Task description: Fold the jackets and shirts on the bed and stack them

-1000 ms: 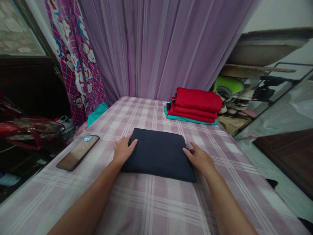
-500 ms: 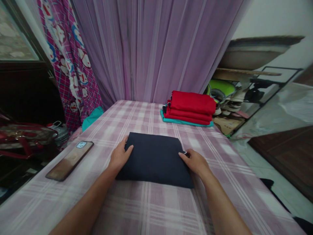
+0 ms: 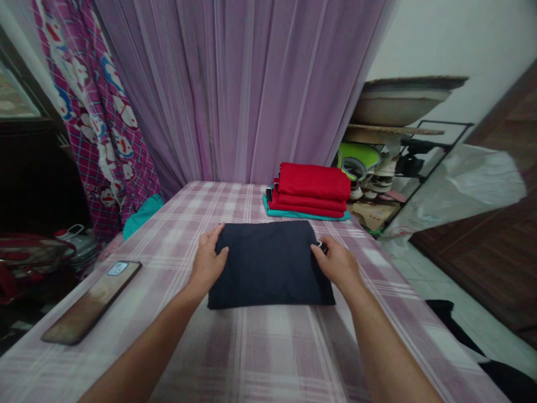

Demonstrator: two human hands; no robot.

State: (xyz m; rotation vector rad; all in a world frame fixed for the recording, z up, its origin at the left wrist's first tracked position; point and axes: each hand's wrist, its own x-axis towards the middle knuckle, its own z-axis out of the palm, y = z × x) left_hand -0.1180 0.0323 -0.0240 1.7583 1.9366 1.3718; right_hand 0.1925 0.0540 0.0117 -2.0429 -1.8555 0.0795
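The folded navy cloth [image 3: 272, 268] has come nearer to the stack of folded red cloth [image 3: 312, 187] over the last second: the gap between its far edge and the stack has narrowed to almost nothing in view. Its top face, smooth a moment ago, now shows faint creases, and it looks raised from the checked table [image 3: 260, 358], though whether its near edge has left the surface cannot be told for certain.

Both hands have kept their places at its opposite sides. The left hand [image 3: 208, 260] has its thumb laid over the left edge; the right hand [image 3: 338, 262] pinches the right edge, beside a bit of white trim. Each is partly closed on the cloth, with some fingers hidden.

The bundle has stayed neatly folded, so the work seems to have passed from folding to carrying. The red stack, resting on turquoise cloth [image 3: 308, 215], remains untouched.
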